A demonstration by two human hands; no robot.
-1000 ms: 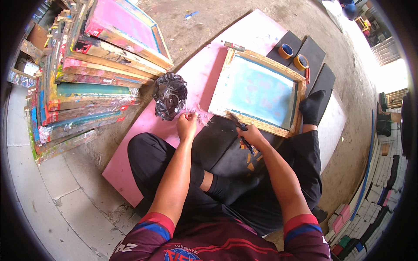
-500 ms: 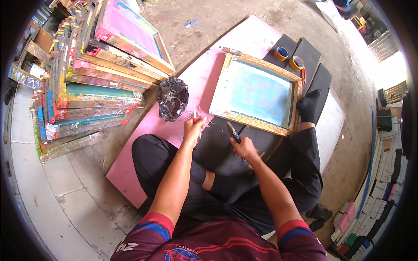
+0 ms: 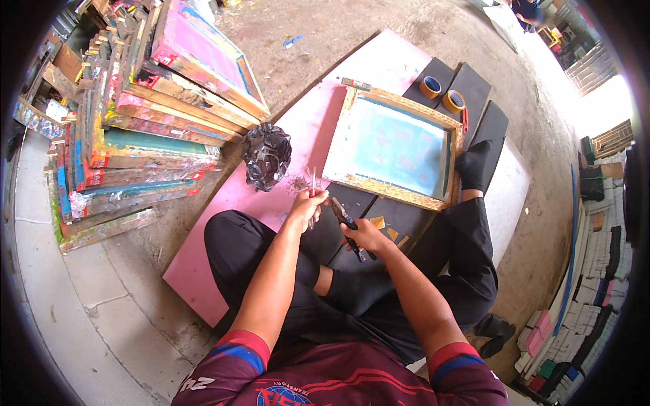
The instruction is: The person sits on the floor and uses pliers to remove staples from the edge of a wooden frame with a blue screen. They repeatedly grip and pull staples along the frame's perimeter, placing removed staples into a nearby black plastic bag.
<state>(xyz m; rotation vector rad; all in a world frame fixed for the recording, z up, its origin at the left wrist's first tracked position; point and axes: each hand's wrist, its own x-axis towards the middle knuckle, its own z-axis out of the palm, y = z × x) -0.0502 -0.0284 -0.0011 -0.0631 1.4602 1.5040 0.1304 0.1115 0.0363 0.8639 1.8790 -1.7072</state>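
head view: the left hand (image 3: 306,208) is closed, thumb and fingers pinching a slim rod (image 3: 313,183). its long axis runs nearly straight away from the person, the thin end pointing forward; this mid-length pinch presumably leaves that end exposed.

the right hand (image 3: 365,235) is wrapped round the slightly parted handles of dark pliers (image 3: 344,215). their long axis slants, the nose pointing forward-left and ending just beside the left hand's fingertips; contact cannot be confirmed. the rearward grip probably keeps the nose free and gives leverage.

a crumpled black plastic bag (image 3: 266,159) sits forward-left of the left hand, judged to be within easy reach. thin pale scraps (image 3: 298,183) lie just ahead of that hand on a pink board (image 3: 203,271). a wooden screen-printing frame (image 3: 389,190) lies flat, forward-right of the right hand, seemingly set aside to leave working room.
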